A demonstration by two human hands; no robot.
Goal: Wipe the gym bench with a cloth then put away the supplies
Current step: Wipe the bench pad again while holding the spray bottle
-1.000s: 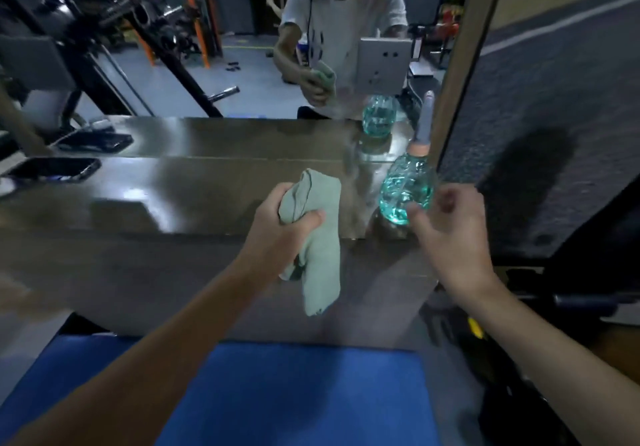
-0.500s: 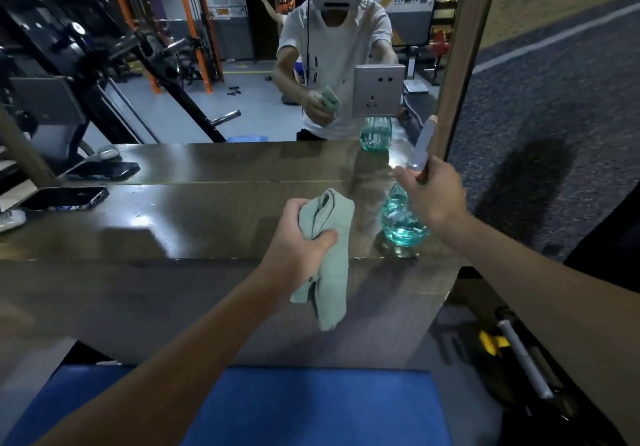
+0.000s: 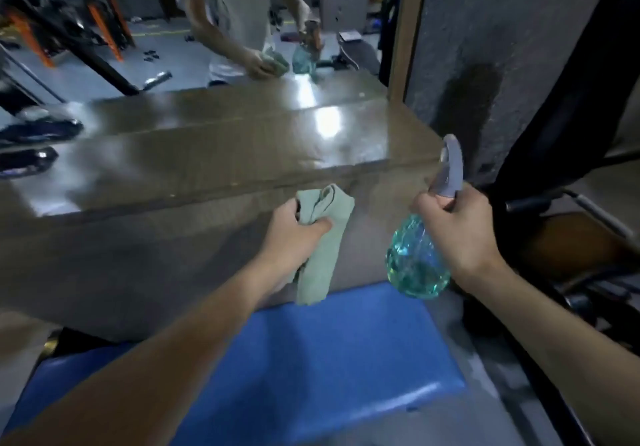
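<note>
My left hand (image 3: 294,234) grips a pale green cloth (image 3: 323,255) that hangs down in front of a brown wooden shelf (image 3: 207,165). My right hand (image 3: 457,231) holds a clear spray bottle (image 3: 415,265) of blue-green liquid by its neck, its grey trigger head (image 3: 450,168) pointing up. The bottle is in the air, off the shelf, above the far right corner of the blue padded gym bench (image 3: 311,359), which fills the bottom of the view below both arms.
A mirror (image 3: 173,23) behind the shelf reflects me and gym equipment. Dark phones (image 3: 27,161) lie at the shelf's left end. A wooden mirror frame (image 3: 405,30) stands upright at right. Black equipment (image 3: 571,134) crowds the right side.
My right hand has lifted the spray bottle off the shelf and brought it down toward me, over the bench. My left hand with the cloth dropped slightly. The camera tilted down.
</note>
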